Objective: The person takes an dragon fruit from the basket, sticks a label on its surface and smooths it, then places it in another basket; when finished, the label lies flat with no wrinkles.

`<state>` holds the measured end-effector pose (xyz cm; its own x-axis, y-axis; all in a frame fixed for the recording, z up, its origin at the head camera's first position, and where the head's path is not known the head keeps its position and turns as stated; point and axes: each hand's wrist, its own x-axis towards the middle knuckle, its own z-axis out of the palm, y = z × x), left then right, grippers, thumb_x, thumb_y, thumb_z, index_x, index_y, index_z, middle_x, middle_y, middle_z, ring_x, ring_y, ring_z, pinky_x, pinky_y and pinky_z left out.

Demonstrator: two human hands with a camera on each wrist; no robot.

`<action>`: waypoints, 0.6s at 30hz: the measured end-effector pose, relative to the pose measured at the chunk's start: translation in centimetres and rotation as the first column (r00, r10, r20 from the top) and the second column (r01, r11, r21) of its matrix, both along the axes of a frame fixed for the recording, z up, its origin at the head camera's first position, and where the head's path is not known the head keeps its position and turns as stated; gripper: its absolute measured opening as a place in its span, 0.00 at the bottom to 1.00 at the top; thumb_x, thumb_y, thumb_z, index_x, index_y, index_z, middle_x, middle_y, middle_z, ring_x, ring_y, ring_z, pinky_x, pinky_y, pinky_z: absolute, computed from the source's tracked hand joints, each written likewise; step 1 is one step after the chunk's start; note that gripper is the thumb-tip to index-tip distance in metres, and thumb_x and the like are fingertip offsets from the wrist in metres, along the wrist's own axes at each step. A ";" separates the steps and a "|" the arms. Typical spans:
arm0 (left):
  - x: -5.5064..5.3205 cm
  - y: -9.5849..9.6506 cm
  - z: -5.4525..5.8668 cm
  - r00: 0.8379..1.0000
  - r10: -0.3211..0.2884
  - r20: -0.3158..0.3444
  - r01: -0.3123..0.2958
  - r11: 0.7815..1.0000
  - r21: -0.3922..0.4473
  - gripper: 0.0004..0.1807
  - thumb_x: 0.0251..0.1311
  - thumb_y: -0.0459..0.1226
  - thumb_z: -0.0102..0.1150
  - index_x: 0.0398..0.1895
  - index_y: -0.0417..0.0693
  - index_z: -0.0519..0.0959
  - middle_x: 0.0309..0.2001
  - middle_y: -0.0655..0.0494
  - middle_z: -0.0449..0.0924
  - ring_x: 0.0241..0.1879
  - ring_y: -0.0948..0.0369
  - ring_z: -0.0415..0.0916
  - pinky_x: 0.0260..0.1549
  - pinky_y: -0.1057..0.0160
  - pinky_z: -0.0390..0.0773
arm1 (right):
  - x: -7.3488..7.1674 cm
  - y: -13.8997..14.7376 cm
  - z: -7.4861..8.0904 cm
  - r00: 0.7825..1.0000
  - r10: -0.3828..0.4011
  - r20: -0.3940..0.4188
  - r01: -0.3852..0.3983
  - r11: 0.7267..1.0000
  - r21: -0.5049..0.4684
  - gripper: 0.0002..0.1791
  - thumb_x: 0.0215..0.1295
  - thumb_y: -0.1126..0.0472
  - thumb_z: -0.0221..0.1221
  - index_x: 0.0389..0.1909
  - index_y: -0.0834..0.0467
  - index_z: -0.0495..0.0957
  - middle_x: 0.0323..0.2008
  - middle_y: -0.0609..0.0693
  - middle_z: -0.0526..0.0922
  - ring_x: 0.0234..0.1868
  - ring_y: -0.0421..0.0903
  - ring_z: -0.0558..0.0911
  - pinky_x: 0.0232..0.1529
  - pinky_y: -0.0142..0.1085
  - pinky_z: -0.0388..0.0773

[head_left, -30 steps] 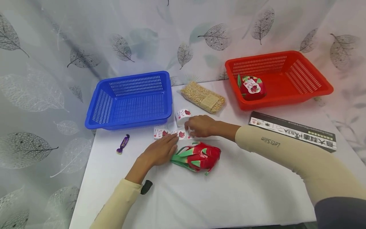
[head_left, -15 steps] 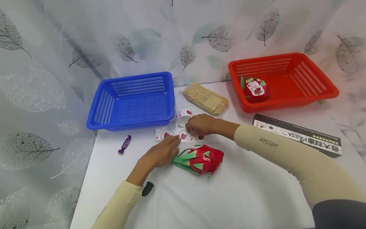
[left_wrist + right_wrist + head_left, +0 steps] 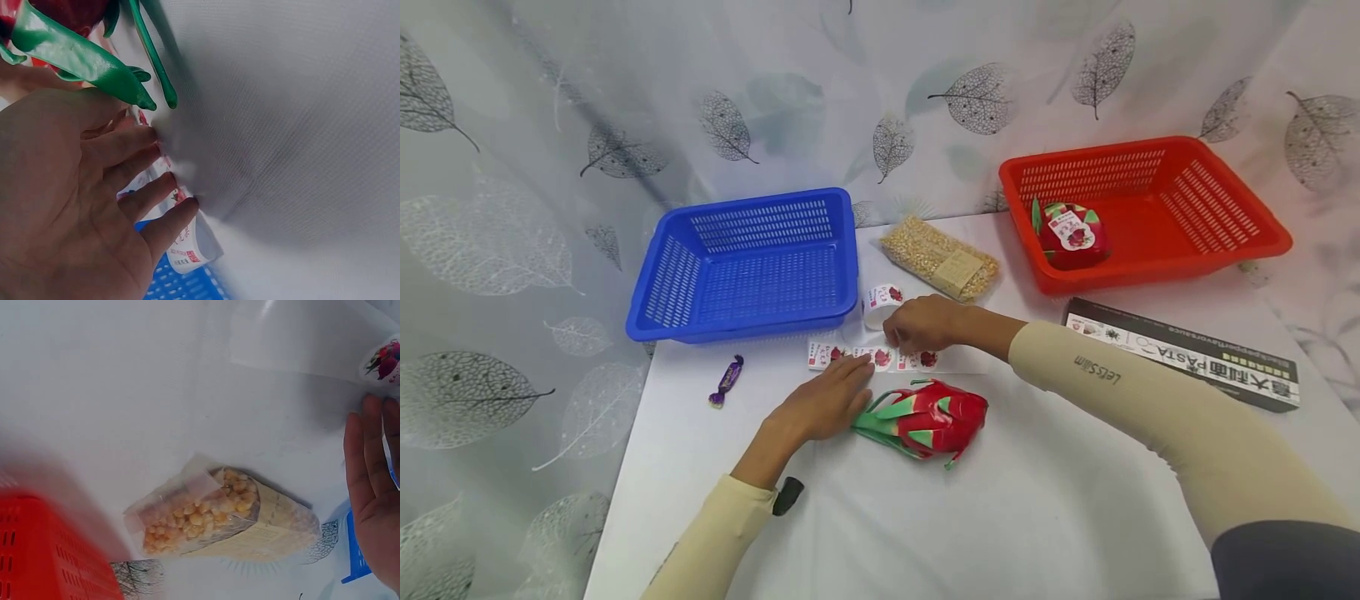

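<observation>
A strip of dragon fruit stickers [image 3: 917, 360] lies flat on the table, its right end bare backing. My left hand [image 3: 829, 402] rests its straight fingers on the strip's left part; in the left wrist view the strip edge shows behind the fingertips [image 3: 189, 203]. My right hand [image 3: 925, 325] is bent down at the strip's upper edge, beside the sticker roll [image 3: 882, 307]. Its thumb and index tips are hidden, so a pinch cannot be confirmed. Just below the strip lies an artificial dragon fruit [image 3: 936, 419], red with green leaves, its stem end by my left thumb.
At the back left stands a blue basket [image 3: 760, 275]. A red basket [image 3: 1165, 225] at back right holds another dragon fruit [image 3: 1070, 237] bearing a sticker. A bag of corn kernels [image 3: 942, 258], a pasta box [image 3: 1180, 354] and a purple wrapped candy [image 3: 726, 381] lie around.
Little differs. The whole head view shifted slightly right and down early on. My right hand has eased slightly up and left in the last half second; my left hand stays in place.
</observation>
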<state>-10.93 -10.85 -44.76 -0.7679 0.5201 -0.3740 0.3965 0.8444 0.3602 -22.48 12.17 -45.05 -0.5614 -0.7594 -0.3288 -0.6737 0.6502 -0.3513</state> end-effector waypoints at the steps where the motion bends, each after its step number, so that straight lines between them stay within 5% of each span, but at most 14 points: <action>1: 0.0 0.0 0.0 1.000 -0.001 0.000 0.001 1.000 0.000 0.31 0.83 0.47 0.47 0.83 0.47 0.62 0.84 0.51 0.57 0.84 0.50 0.50 0.81 0.47 0.56 | 0.0 0.1 0.0 1.000 -0.002 0.002 0.002 1.000 -0.005 0.07 0.71 0.60 0.67 0.47 0.50 0.87 0.41 0.45 0.88 0.42 0.44 0.83 0.49 0.43 0.83; 18: -0.2 0.0 -0.1 1.000 -0.019 0.013 0.019 1.000 0.006 0.32 0.83 0.48 0.46 0.83 0.45 0.61 0.84 0.50 0.57 0.84 0.49 0.50 0.81 0.47 0.56 | 0.3 0.2 -0.3 0.999 0.020 -0.042 -0.020 1.000 0.013 0.02 0.73 0.59 0.65 0.43 0.50 0.84 0.37 0.43 0.85 0.39 0.43 0.81 0.45 0.41 0.82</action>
<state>-11.14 -10.85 -44.84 -0.7526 0.5368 -0.3813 0.4077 0.8347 0.3702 -22.21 12.41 -45.31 -0.5596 -0.7667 -0.3148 -0.7006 0.6405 -0.3145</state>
